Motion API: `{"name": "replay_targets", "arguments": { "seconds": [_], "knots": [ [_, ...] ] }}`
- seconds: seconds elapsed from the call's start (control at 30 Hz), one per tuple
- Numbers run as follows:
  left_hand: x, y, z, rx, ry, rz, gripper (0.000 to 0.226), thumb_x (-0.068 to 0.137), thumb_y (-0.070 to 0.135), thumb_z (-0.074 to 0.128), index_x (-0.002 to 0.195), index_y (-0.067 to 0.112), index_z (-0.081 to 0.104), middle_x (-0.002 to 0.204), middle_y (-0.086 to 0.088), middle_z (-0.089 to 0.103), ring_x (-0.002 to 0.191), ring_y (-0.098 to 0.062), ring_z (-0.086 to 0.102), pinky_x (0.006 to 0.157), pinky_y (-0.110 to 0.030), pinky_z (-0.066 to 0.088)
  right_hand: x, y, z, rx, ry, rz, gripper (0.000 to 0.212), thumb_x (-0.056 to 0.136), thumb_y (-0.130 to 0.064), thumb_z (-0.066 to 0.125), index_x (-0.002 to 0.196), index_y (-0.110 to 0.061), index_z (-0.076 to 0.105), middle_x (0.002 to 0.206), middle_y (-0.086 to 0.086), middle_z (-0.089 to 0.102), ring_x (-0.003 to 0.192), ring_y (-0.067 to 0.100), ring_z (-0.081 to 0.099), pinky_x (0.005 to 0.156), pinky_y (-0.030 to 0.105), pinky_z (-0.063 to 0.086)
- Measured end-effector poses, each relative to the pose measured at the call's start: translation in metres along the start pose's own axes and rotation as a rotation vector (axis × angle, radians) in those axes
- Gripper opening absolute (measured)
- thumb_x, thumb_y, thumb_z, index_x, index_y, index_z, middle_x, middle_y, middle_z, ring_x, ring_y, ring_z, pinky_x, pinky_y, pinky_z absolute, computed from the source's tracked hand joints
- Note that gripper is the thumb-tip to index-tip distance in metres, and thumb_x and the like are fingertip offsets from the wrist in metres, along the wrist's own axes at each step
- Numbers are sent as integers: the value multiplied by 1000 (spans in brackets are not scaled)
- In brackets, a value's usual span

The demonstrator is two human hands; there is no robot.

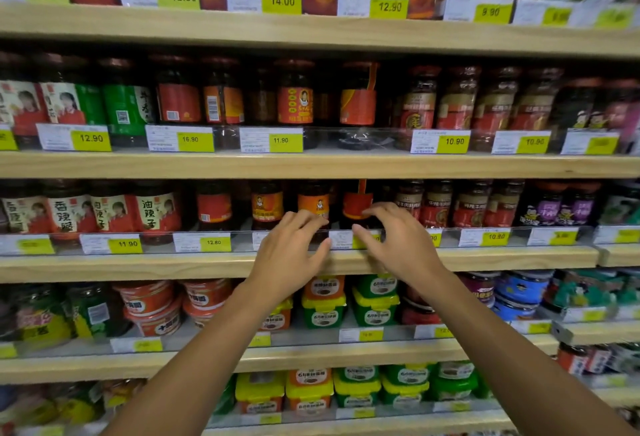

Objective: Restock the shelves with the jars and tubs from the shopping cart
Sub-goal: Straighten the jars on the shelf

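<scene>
Both my hands reach up to the third shelf (138, 264) from the top. My left hand (289, 255) has its fingers spread and curled in front of a dark jar with an orange label (313, 201). My right hand (398, 243) hovers with fingers apart in front of a dark jar with a red-orange label (356, 201). Neither hand holds anything that I can see. A clear plastic rail with yellow price tags (213, 242) runs along the shelf front, just under my fingertips. The shopping cart is out of view.
Rows of sauce jars fill the shelves above (294, 96) and to both sides. Below my arms stand red tubs (149, 300) and green and yellow tubs (375, 307). Wooden shelf edges jut toward me at each level.
</scene>
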State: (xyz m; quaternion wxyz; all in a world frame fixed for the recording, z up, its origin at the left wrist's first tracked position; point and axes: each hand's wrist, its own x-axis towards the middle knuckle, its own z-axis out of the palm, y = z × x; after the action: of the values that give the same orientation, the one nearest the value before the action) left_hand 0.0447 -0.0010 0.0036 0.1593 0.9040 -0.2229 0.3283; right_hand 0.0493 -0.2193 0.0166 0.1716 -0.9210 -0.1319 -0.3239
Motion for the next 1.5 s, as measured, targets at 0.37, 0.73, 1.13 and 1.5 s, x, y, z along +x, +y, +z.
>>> {"name": "replay_targets", "arguments": {
  "seconds": [0.37,0.73,1.13,1.5],
  "knots": [
    [6,-1,8,100,1,-115,43,98,44,52,133,21,60,128,2,59,117,-20,56,88,-35,50,23,-4,1,-34,-86,212,62,88,-70,57,108,-12,62,99,8,70,96,34,67,71,37,50],
    [4,-6,6,93,1,-109,38,99,42,52,128,20,62,124,1,61,111,-20,61,80,-34,50,52,-6,10,42,-133,303,61,83,-69,66,95,-9,66,92,12,68,90,36,67,76,42,57],
    [-51,-47,-44,41,152,-184,37,98,41,51,127,23,64,130,9,59,122,-10,54,94,-26,47,5,-22,-29,62,-89,157,61,87,-62,66,128,-17,63,114,6,73,108,32,67,83,40,54],
    [-74,-124,-91,7,141,-296,45,97,48,47,133,25,59,135,9,56,126,-14,52,95,-32,48,-2,-123,14,252,-43,4,52,92,-49,68,137,-24,62,129,-8,69,121,15,63,101,38,52]
  ]
}}
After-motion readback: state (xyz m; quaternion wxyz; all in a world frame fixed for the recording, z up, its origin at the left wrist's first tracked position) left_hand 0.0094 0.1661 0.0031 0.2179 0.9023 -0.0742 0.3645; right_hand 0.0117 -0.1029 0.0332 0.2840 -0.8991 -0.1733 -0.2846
